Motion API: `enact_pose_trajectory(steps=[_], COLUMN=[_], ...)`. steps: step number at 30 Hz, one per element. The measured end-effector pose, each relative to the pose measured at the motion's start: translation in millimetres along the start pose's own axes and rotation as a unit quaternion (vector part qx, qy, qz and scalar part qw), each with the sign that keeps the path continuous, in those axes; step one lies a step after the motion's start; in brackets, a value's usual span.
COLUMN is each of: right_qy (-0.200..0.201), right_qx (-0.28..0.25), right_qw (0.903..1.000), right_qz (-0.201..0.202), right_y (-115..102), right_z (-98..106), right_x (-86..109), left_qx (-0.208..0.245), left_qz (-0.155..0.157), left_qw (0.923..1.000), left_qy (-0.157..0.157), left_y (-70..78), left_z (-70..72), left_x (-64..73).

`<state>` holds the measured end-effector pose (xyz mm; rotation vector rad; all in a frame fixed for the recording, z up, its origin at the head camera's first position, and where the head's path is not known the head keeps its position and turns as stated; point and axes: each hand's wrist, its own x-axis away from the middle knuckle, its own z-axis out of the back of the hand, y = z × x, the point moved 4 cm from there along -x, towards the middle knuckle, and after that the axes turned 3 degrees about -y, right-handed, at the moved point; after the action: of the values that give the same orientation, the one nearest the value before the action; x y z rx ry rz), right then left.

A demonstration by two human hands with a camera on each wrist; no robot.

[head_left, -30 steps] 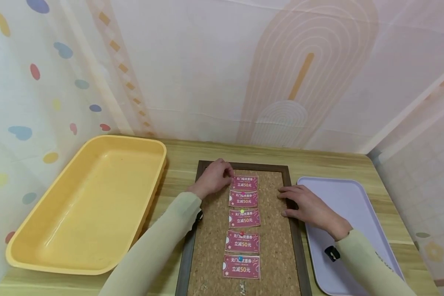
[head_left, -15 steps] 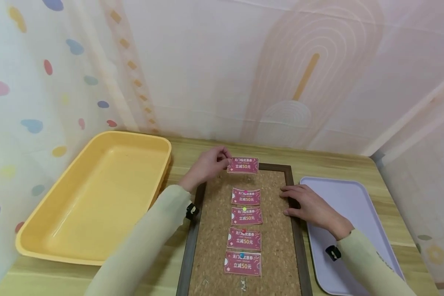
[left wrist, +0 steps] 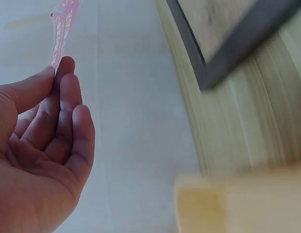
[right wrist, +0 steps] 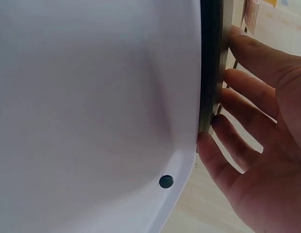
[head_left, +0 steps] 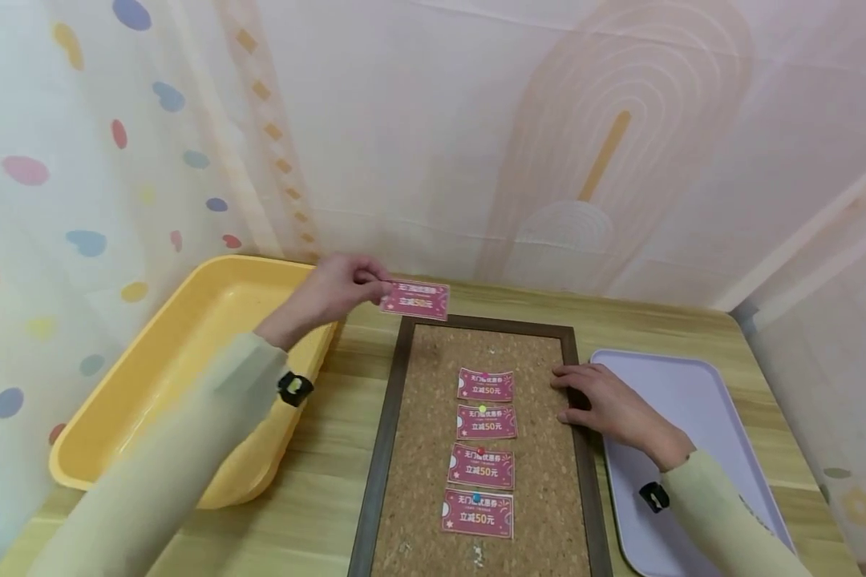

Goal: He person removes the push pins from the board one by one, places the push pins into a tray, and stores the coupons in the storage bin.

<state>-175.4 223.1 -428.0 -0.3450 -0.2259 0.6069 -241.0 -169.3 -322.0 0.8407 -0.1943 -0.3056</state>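
Observation:
In the head view my left hand (head_left: 332,292) pinches a pink paper coupon (head_left: 422,301) by its left end, between thumb and forefinger. It is held above the table, just beyond the top left corner of the framed corkboard (head_left: 548,457). The left wrist view shows the coupon (left wrist: 65,22) nearly edge-on, rising from the fingertips. Several similar coupons (head_left: 485,389) lie in a column down the board, each under a coloured push pin (head_left: 483,409). My right hand (head_left: 613,405) rests its fingers, slightly bent, on the board's right frame (right wrist: 212,63).
To the left stands a deep yellow tub (head_left: 166,353), partly covered by my left forearm. A flat lilac tray (head_left: 693,449) lies right of the board, under my right forearm. Clear pins (head_left: 478,553) sit low on the cork. A patterned curtain (head_left: 418,144) hangs behind the table.
My left hand has lifted the top coupon off the board and carried it up and left, past the board's far edge. The cork there is now bare. My right hand stays on the frame.

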Motion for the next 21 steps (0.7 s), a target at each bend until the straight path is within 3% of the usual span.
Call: enact_pose_trajectory(steps=[5,10,16,21], right_qy=[0.005,0.01,0.005,0.005], right_qx=[0.0,-0.002,-0.004,-0.001], right_qw=[1.0,0.9998,0.9995,0.9994], right_qz=[-0.006,-0.016,-0.03,-0.035], right_y=[1.4,4.1,4.9,4.2], right_z=[0.0,0.1,-0.9,-0.3], right_x=[8.3,15.0,18.9,20.3], left_qx=[0.045,0.086,0.067,0.067], left_qz=[0.019,0.067,0.13,0.17], left_qw=[0.9988,0.994,0.9889,0.9818], left_qy=[0.003,-0.004,-0.026,-0.054], left_y=[-34.9,-83.7,-137.5,-159.5], left_z=[39.7,69.6,83.2,83.0], left_x=[13.2,24.2,35.8,37.9])
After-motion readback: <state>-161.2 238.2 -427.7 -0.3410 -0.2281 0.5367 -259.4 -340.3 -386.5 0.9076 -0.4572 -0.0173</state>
